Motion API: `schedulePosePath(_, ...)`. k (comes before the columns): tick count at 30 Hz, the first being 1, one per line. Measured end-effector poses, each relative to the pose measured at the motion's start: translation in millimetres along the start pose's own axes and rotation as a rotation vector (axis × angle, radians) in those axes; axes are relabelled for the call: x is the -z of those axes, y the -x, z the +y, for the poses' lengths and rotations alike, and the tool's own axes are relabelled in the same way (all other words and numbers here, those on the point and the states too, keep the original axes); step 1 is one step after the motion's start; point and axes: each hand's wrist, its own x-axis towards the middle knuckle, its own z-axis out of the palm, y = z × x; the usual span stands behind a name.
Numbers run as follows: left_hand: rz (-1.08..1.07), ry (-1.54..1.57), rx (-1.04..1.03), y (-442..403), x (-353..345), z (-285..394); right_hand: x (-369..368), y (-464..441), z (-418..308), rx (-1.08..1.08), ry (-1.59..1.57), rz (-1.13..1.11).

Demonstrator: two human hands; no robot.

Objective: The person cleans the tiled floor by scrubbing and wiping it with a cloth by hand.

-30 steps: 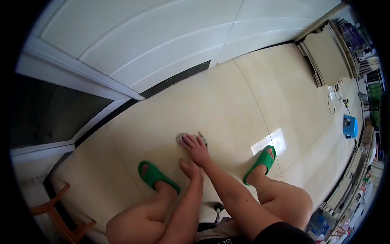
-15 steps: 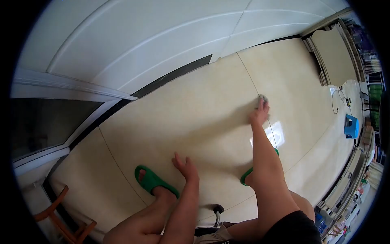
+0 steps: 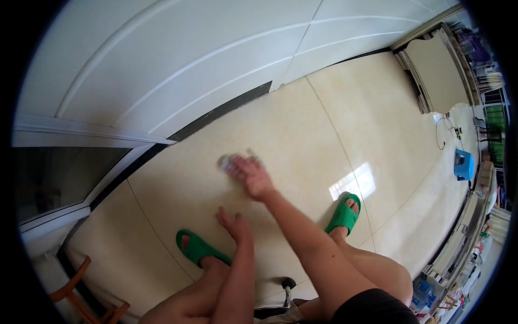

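My right hand (image 3: pixel 254 177) is over the floor in the middle of the view, blurred by motion. Under its fingers lies a crumpled grey-white cloth (image 3: pixel 226 163), pressed against the beige tiled floor (image 3: pixel 291 129). The hand covers most of it. Closer to my body, my left hand (image 3: pixel 236 225) hangs above the floor with its fingers apart and nothing in it.
Green slippers (image 3: pixel 199 248) are on my feet at either side. A white panelled wall (image 3: pixel 205 59) runs along the top left. A wooden chair part (image 3: pixel 73 286), a blue stool (image 3: pixel 463 165) and stacked boards (image 3: pixel 440 75) stand around. A caster (image 3: pixel 288 282) is below me.
My right hand has swept the cloth across the floor from the right to the middle left. My left hand has shifted slightly left, still with its fingers apart.
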Motion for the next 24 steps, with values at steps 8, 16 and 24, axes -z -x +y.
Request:
schedulePosePath(8,-0.081,-0.084,-0.177,-8,-11,-32,85,56,191,-0.977,0.373,0.457)
schedulePosePath(16,-0.136,-0.177,-0.143,-3,-9,-16,58,-52,156,-0.689,0.301,0.268)
schedulePosePath(24,-0.168,-0.217,-0.285,-13,-30,-89,-55,-96,-89,-0.089,-0.04,-0.216)
